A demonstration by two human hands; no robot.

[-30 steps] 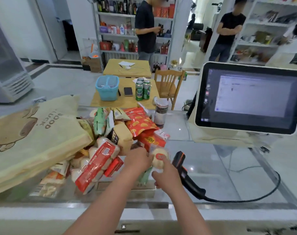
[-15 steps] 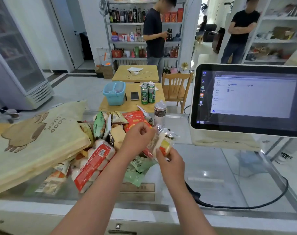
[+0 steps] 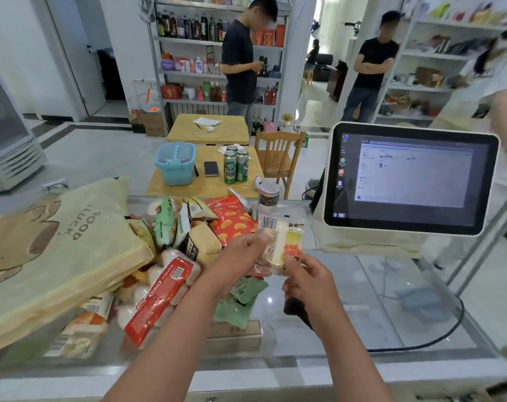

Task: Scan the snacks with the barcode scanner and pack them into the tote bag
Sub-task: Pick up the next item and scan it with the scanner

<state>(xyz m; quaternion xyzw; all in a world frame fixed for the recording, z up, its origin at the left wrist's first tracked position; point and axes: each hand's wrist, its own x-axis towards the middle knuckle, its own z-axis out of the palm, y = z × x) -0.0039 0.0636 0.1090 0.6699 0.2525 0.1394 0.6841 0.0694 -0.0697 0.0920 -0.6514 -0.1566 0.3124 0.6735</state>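
- Step in hand: presentation of 1 item for scanning. No scan or packing action is visible at this moment.
- Item position: the snack packet (image 3: 281,242), a clear wrapper with a yellow label, is held in the air above the glass counter (image 3: 368,288), just right of the snack pile (image 3: 188,245).
- Its barcode (image 3: 268,222) sits at the upper left corner, facing the camera.
- Left hand (image 3: 240,250): fingers curled, pinching the packet's left edge.
- Right hand (image 3: 307,282): fingertips pinching the packet's lower right corner. Both grips are narrow, on the packet only.
- Barcode scanner (image 3: 297,310): a dark body on the counter below the right wrist, mostly hidden. Neither hand appears to grip it. Its cable (image 3: 420,345) runs off to the right.
- Tote bag (image 3: 58,256): lies on its side at the left of the counter, resting partly on the pile. Its opening cannot be made out.
- Next move, as judged: release the right hand, take up the scanner, and aim it at the barcode while the left hand keeps the wrapper flat.
- Packing then requires the bag mouth to be found and opened. Many packets remain on the counter, so the task appears to be at an early stage.
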